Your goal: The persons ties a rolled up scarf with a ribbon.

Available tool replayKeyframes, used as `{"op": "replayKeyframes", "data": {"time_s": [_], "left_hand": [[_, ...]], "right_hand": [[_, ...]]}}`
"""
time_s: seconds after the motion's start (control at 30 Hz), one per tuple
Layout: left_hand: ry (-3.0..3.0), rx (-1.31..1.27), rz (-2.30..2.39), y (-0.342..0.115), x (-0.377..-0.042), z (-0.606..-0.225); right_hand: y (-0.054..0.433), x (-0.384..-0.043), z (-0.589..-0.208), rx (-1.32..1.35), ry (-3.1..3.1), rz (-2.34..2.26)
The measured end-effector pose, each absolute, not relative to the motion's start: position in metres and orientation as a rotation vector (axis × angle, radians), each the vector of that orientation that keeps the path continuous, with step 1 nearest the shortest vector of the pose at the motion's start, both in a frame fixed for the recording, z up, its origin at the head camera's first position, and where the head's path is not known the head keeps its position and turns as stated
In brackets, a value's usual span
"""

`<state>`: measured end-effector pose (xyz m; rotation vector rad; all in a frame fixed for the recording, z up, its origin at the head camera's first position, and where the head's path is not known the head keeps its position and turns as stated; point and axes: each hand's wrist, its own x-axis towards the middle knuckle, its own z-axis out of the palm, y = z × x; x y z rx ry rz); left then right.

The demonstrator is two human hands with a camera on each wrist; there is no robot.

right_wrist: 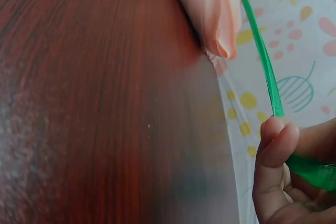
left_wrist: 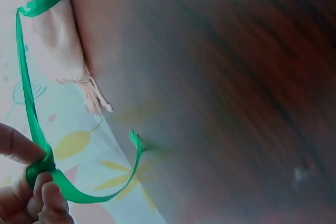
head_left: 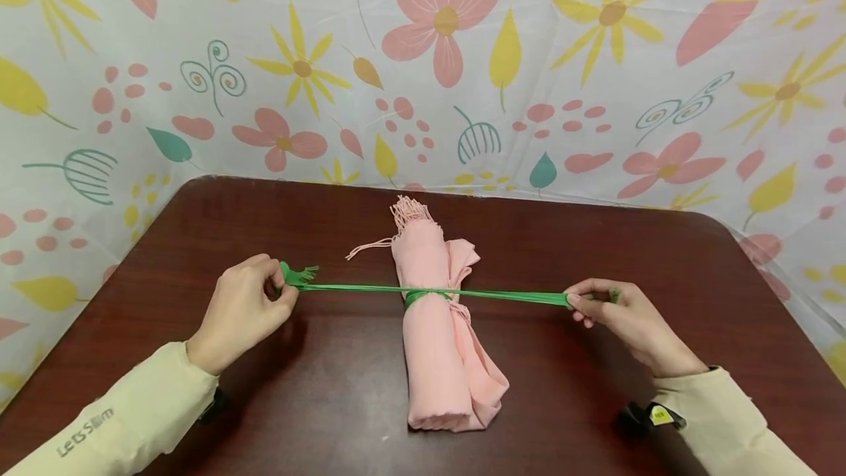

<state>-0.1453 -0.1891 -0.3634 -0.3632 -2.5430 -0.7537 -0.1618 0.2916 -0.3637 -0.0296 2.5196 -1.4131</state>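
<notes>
A rolled pink scarf (head_left: 432,358) with a fringed end lies on the table, its fringe toward the wall. Round its middle goes a green ribbon (head_left: 357,288), whose two ends stretch out taut to either side. On the left, my left hand (head_left: 247,307) pinches one end between thumb and fingers; a loose tail of ribbon (left_wrist: 100,199) curls out past them in the left wrist view. My right hand (head_left: 617,318) pinches the other end, and more ribbon (right_wrist: 315,174) shows behind the fingertips in the right wrist view.
The dark wooden table (head_left: 317,402) has rounded far corners. Behind it hangs a white cloth (head_left: 423,123) printed with flowers and leaves. Dark wrist straps (head_left: 651,417) show below the sleeves.
</notes>
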Motion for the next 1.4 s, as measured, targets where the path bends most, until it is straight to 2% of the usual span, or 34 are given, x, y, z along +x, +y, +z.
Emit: {"op": "replayKeyframes", "data": {"time_s": [0.73,1.4], "left_hand": [[-2.670,-0.306,-0.749,-0.187,-0.142,-0.367],[-2.814,-0.389,-0.759,-0.173,-0.152,-0.374]], "right_hand": [[0.286,-0.162,-0.364,-0.001,2.555,-1.490],[0.279,-0.174,-0.371,-0.004,2.356,-1.668]]}}
